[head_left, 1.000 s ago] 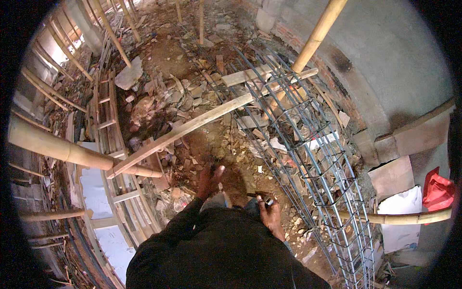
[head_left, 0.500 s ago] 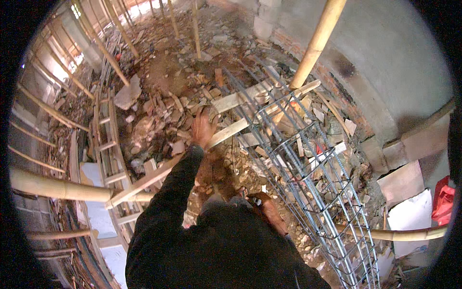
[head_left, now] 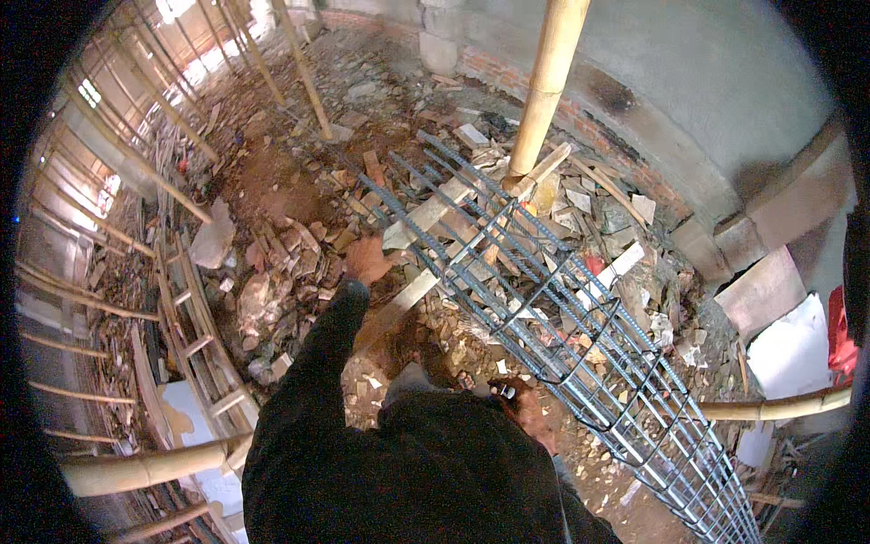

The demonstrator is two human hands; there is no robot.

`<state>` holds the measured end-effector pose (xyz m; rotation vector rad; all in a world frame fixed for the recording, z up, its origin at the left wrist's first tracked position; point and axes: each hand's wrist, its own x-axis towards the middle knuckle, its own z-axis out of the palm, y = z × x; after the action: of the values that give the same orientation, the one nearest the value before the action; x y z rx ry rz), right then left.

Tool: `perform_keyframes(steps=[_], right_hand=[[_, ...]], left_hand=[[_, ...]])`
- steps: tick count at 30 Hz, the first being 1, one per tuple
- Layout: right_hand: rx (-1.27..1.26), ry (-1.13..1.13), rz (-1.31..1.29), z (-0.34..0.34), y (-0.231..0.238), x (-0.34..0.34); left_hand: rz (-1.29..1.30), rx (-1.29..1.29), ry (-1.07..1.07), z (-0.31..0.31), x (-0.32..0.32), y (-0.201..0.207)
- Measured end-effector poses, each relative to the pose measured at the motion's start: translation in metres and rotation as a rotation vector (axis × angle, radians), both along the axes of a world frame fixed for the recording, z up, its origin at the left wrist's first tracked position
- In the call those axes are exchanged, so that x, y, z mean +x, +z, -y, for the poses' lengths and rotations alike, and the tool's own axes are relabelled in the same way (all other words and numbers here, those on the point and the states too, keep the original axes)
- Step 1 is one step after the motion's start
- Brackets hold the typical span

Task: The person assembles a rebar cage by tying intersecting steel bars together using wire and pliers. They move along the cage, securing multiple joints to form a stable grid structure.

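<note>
My left hand [head_left: 367,260] reaches forward over the rubble, fingers apart and partly blurred, with nothing seen in it. It is close to the left end of a short pale board [head_left: 426,223]; whether it touches the board is unclear. A second wooden strip [head_left: 412,290] shows to the right of my left forearm. My right hand [head_left: 528,412] is low in front of my body, closed on a small dark object [head_left: 501,390] with a bright metallic glint. Right of both hands, a long cage of ribbed steel bars [head_left: 553,313] with square ties slants from far left to near right.
A thick bamboo pole [head_left: 539,100] stands beyond the cage. Bricks and broken rubble [head_left: 285,272] cover the ground. At left are a wooden ladder [head_left: 198,340] and a horizontal bamboo pole [head_left: 149,467]. A grey wall [head_left: 716,109], white board [head_left: 793,354] and red sheet [head_left: 843,335] are at right.
The view has shifted. The steel cage lies more slantwise across it, its far end further left and its near end further right. My left hand remains near the boards, and my right hand stays closed.
</note>
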<state>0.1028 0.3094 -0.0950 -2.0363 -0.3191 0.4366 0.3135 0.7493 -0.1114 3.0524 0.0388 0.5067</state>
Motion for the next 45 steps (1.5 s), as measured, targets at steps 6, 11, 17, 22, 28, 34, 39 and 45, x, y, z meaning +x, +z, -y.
perform_keyframes(steps=[6,11,17,22,28,34,39,45], right_hand=[[-0.029,-0.118,-0.058,-0.048,0.012,0.017],[0.054,-0.007,0.134,-0.087,-0.004,0.024],[-0.076,0.08,0.162,-0.127,-0.06,0.027],[0.031,0.213,0.238,-0.17,-0.017,0.045],[0.036,-0.164,0.15,-0.185,0.078,0.027],[0.218,-0.882,0.386,-0.135,0.151,-0.02],[0.087,-1.344,0.622,-0.1,0.191,-0.011],[-0.007,-1.336,0.498,-0.071,0.137,0.023]], left_hand=[[-0.07,-0.244,0.182,-0.043,-0.091,-0.019],[0.098,-0.431,0.357,-0.073,-0.212,-0.015],[0.175,-0.412,0.506,-0.105,-0.19,0.062],[0.268,-0.425,0.081,-0.076,-0.063,0.143],[-0.051,-0.374,-0.087,0.005,0.037,0.154],[-0.16,-0.442,-0.157,0.011,0.061,0.126],[0.212,-0.322,-0.217,0.004,0.037,0.137],[0.197,-0.769,-0.17,0.002,-0.029,0.153]])
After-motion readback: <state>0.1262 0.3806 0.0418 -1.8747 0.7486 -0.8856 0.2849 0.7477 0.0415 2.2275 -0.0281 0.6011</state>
